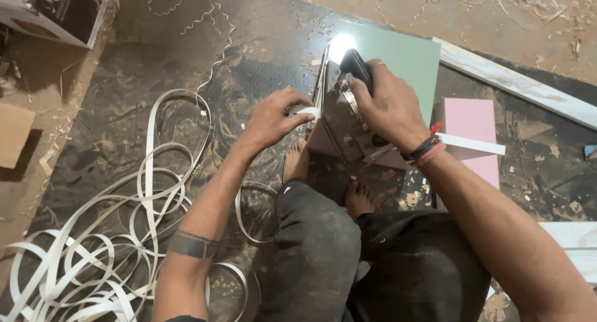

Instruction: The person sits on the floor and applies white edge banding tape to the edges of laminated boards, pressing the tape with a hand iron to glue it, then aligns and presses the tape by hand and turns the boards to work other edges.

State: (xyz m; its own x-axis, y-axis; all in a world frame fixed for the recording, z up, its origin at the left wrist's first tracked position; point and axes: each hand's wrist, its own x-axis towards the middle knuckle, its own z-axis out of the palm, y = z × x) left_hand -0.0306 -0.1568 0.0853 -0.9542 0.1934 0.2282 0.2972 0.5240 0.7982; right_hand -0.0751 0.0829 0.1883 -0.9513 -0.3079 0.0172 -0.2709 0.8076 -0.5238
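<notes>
My right hand (392,107) grips the black handle of a metal clothes iron (345,114), pressing it against the edge of a board that stands on its side. The board (404,55) has a pale green face. My left hand (277,117) pinches a white edge-banding strip (309,112) against the same board edge, just left of the iron. My bare feet (323,179) rest on the dark floor under the board, and my knees in dark trousers fill the lower middle.
A tangle of white banding strip (118,235) lies on the floor at the lower left. A pink board (472,135) lies to the right, with a white marbled plank (516,82) beyond it. Cardboard boxes (56,11) sit at the upper left. Wood shavings litter the floor.
</notes>
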